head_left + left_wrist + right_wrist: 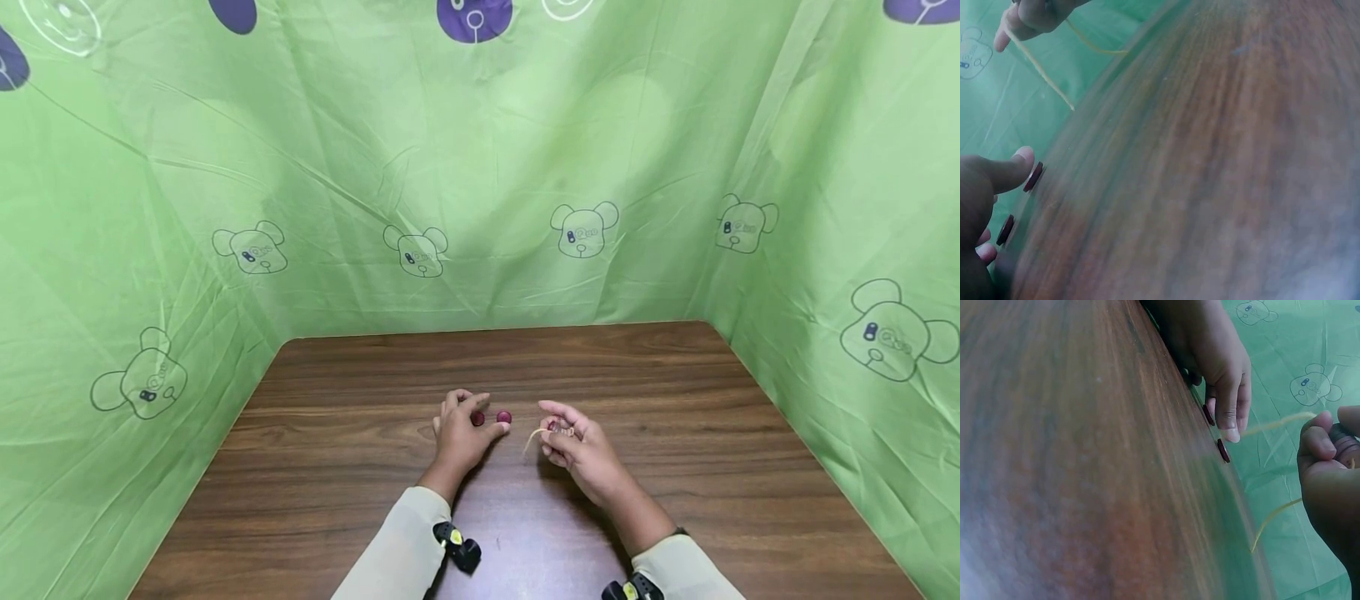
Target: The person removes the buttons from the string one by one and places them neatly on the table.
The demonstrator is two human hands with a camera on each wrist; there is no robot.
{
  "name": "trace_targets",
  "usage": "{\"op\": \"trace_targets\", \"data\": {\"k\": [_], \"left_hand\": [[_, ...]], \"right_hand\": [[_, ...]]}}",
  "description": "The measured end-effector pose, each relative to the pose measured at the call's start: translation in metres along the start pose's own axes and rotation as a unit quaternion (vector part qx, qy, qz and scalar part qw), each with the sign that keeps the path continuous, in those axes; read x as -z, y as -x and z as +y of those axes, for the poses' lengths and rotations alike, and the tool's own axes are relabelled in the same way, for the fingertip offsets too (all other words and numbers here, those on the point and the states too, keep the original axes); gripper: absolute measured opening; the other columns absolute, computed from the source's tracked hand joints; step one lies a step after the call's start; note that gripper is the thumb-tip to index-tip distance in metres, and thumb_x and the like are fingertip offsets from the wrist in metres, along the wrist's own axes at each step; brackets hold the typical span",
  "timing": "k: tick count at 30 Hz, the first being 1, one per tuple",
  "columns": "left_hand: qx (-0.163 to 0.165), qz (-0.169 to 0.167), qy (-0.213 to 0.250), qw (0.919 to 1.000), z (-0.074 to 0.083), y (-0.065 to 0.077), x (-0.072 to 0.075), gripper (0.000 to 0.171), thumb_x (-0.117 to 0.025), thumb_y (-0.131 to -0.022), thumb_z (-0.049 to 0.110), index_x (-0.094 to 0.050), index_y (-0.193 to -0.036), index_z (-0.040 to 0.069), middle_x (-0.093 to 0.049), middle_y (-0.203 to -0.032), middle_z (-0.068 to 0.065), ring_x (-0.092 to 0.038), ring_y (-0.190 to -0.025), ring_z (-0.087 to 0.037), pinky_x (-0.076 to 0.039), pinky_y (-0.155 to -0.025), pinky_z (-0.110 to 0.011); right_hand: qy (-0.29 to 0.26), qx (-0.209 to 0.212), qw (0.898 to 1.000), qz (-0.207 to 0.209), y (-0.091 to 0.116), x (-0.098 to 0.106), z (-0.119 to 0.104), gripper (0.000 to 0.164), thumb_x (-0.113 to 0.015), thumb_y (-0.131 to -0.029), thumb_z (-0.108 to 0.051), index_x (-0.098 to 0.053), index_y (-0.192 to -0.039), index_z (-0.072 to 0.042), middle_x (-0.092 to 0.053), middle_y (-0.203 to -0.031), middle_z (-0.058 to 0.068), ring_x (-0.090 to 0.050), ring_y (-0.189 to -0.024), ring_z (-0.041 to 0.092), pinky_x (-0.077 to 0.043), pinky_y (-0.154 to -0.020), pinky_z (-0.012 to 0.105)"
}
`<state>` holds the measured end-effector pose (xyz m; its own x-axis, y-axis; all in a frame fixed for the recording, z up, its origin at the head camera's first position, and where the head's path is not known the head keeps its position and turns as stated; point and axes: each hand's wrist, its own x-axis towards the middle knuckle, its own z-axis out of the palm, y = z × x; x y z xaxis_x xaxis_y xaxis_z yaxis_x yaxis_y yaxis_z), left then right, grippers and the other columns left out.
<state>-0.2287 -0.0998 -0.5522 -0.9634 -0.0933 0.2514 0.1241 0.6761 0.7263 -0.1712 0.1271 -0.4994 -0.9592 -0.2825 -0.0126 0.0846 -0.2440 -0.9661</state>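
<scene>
On the table lie two small dark red discs, button-like and flat: one disc (504, 417) near my left thumb tip, the other disc (477, 418) under the left index finger. My left hand (461, 429) reaches over them with its fingers spread, and I see neither disc pinched. Opposite it, my right hand (581, 446) is raised off the table. It grips a yellow string (1272, 515) together with a small stack of dark discs (1342, 439), partly hidden by the fingers. Loose ends of the string hang from that hand.
The brown wooden table (337, 500) stretches out around both hands. Green cloth walls (487, 167) with bear drawings enclose it at the back and on both sides. A black camera (459, 548) is strapped on the left sleeve.
</scene>
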Motion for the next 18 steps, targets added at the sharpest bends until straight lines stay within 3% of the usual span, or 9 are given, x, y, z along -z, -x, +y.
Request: {"op": "trace_targets", "data": {"k": [6, 9, 13, 18], "left_hand": [[0.020, 0.010, 0.035, 0.9991, 0.0042, 0.0012, 0.0041, 0.073, -0.101, -0.074, 0.041, -0.075, -0.136, 0.013, -0.058, -0.136, -0.010, -0.055, -0.129, -0.031, -0.036, -0.100, -0.053], [0.026, 0.013, 0.043, 0.9986, 0.0047, 0.0014, 0.0047, 0.070, -0.100, -0.076, 0.042, -0.075, -0.135, 0.014, -0.058, -0.138, -0.010, -0.054, -0.132, -0.031, -0.036, -0.102, -0.054], [0.027, 0.023, 0.049, 0.9982, 0.0032, 0.0018, 0.0034, 0.066, -0.099, -0.078, 0.042, -0.076, -0.133, 0.015, -0.057, -0.137, -0.009, -0.055, -0.130, -0.032, -0.036, -0.103, -0.055], [0.013, 0.039, 0.066, 0.9970, 0.0028, 0.0028, 0.0032, 0.061, -0.097, -0.081, 0.039, -0.076, -0.131, 0.012, -0.058, -0.135, -0.011, -0.056, -0.129, -0.036, -0.036, -0.104, -0.059]], "right_hand": [[-0.008, 0.004, 1.000, 0.004, 0.0000, -0.0014, 0.0009, 0.028, -0.062, -0.101, 0.006, -0.044, -0.120, -0.005, -0.069, -0.103, -0.004, -0.065, -0.081, 0.009, -0.049, -0.068, 0.019], [-0.004, 0.000, 1.000, 0.012, 0.0000, -0.0020, 0.0007, 0.025, -0.063, -0.102, 0.005, -0.049, -0.121, 0.000, -0.069, -0.101, -0.001, -0.065, -0.081, 0.009, -0.049, -0.067, 0.019], [0.005, -0.005, 1.000, 0.024, -0.0002, -0.0021, -0.0002, 0.033, -0.064, -0.100, 0.006, -0.053, -0.131, 0.010, -0.068, -0.098, 0.000, -0.066, -0.080, 0.010, -0.050, -0.065, 0.018], [0.011, -0.007, 1.000, 0.028, -0.0004, -0.0007, 0.0000, 0.039, -0.067, -0.095, 0.009, -0.058, -0.133, 0.014, -0.073, -0.099, -0.001, -0.068, -0.078, 0.009, -0.048, -0.063, 0.017]]}}
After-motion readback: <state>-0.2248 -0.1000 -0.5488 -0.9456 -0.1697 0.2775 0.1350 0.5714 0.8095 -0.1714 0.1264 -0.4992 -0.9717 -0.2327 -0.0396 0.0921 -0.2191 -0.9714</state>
